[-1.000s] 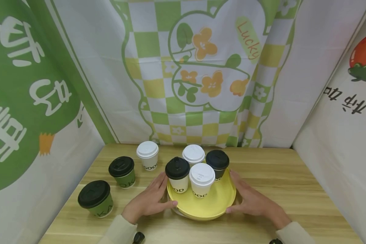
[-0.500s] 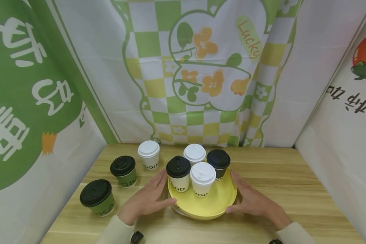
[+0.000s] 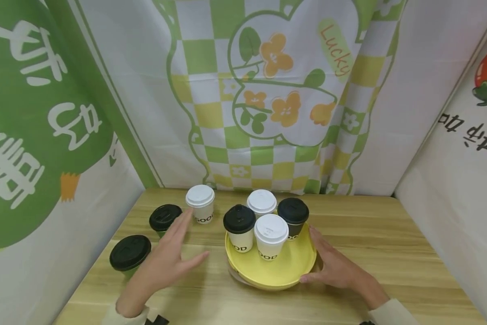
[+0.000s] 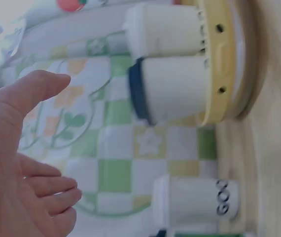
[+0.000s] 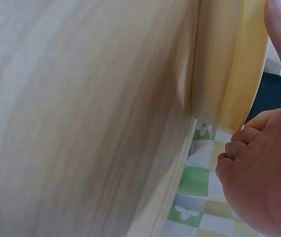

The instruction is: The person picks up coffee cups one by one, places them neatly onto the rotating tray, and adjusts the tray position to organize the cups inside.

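Observation:
A round yellow tray (image 3: 285,268) carries several lidded paper coffee cups, among them a white cup with a black lid (image 3: 239,220) and a white cup with a white lid (image 3: 271,230). My right hand (image 3: 342,271) rests along the tray's right side, thumb at the front rim and fingers spread toward the back. The left hand (image 3: 162,262) is off the tray, raised over the table to its left, fingers extended and thumb apart, holding nothing. In the head view it overlaps two green cups with black lids (image 3: 130,252), (image 4: 197,235) partly hidden behind it.
A white cup with a white lid (image 3: 201,203) stands at the back left of the wooden table (image 3: 389,253). Beneath the yellow tray shows a paler round base (image 3: 238,276). Patterned cloth (image 3: 259,104) hangs behind the table, with printed cloth on both sides.
My left hand has let go of the tray's left rim and moved left and up toward the green cups. The right hand stays at the tray, and the cups on it keep their places.

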The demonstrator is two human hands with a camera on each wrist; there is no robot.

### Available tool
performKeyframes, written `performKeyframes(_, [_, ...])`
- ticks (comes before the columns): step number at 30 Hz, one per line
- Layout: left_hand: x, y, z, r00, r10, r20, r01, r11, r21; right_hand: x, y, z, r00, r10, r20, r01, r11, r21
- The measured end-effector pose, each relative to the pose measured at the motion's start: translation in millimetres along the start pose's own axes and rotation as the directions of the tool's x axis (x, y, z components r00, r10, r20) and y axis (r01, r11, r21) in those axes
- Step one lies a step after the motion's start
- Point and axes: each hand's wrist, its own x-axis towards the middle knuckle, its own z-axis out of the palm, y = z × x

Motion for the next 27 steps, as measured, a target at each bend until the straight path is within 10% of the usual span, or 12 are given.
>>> performKeyframes(11, [-46.0, -42.0, -53.5, 0.950, -0.254, -0.179, 0.237, 0.965, -0.112, -1.9, -3, 4, 0.999, -0.005, -0.046, 0.004, 1.000, -0.024])
performKeyframes(19, [-93.9, -101.8, -67.5, 0.886, -0.450, -0.114, 0.435, 0.890, -0.133, -4.0, -8, 5, 0.999, 0.008, -0.045, -0.009, 1.000, -0.021])
performKeyframes(27, [-117.4, -146.5, -47.8, 0.883, -0.464, 0.064, 0.468, 0.863, -0.191, -5.9, -11, 9, 0.997, 0.016, -0.074, -0.017, 1.000, -0.005])
